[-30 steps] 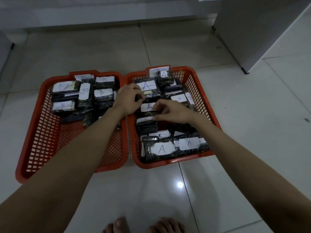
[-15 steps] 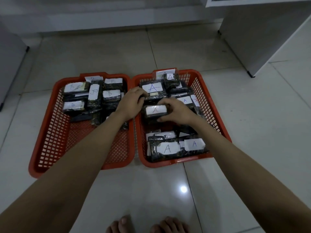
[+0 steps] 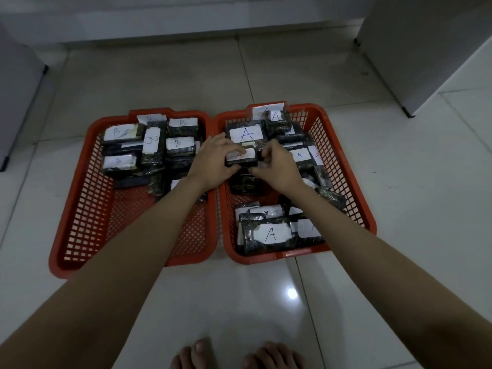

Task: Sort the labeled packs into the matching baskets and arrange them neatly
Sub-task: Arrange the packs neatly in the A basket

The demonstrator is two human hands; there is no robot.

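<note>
Two bare hands meet over the right basket (image 3: 343, 166), where the left hand (image 3: 213, 162) and right hand (image 3: 277, 166) both grip a dark pack labeled A (image 3: 241, 157), fingers curled around its opposite ends. The pack sits above other A packs at the basket's middle; what lies directly beneath is hidden by the wrists. A large A pack (image 3: 246, 134) rests just beyond it, another (image 3: 269, 234) at the near wall. The left basket (image 3: 80, 235) holds B packs (image 3: 177, 145) crowded at its far end (some labels too dim to read). Both orange baskets stand side by side on a pale tiled floor (image 3: 399, 209). Bare toes (image 3: 199, 354) are cut off at the near edge.
</note>
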